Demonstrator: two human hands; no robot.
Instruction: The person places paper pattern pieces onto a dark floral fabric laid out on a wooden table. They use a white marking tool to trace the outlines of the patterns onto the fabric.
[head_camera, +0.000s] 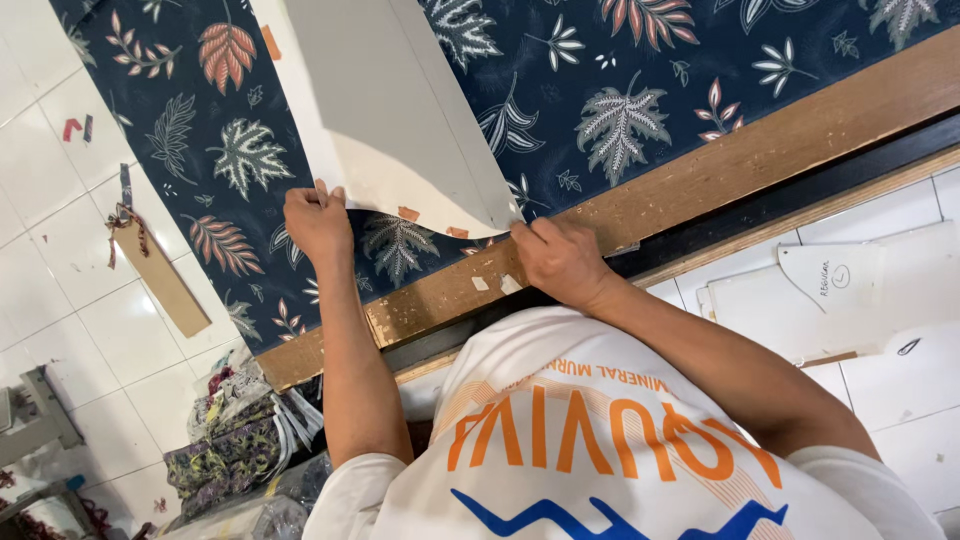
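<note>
A stiff, off-white paper pattern piece (400, 110) lies on the fabric in the upper middle of the frame, its long axis running from the top edge down and to the right, ending in a curved lower edge with a pointed corner near the frame's centre. Its surface is smooth and matte, with straight side edges and small tan tape tabs along the rounded end. The left hand (318, 222), left of centre, has its fingers together, pressing down on the pattern's lower left edge. The right hand (560, 260), just right of centre, rests by the pointed corner with its fingers curled and close together at the paper's tip; whether they pinch the paper or only press on it cannot be told. Under the pattern spreads a dark navy cloth (600, 90) printed with white, grey and rust-coloured leaves, lying flat across the upper frame. It covers a wooden table (760, 150) whose worn, light brown edge runs diagonally from lower left to upper right, bearing a few scraps of tape. At the left, a flat brown cardboard strip (165, 285) lies on white floor tiles. At the right, more white pattern pieces (850, 290) lie on the tiles. A heap of patterned fabric scraps (235, 440) sits at the lower left.
</note>
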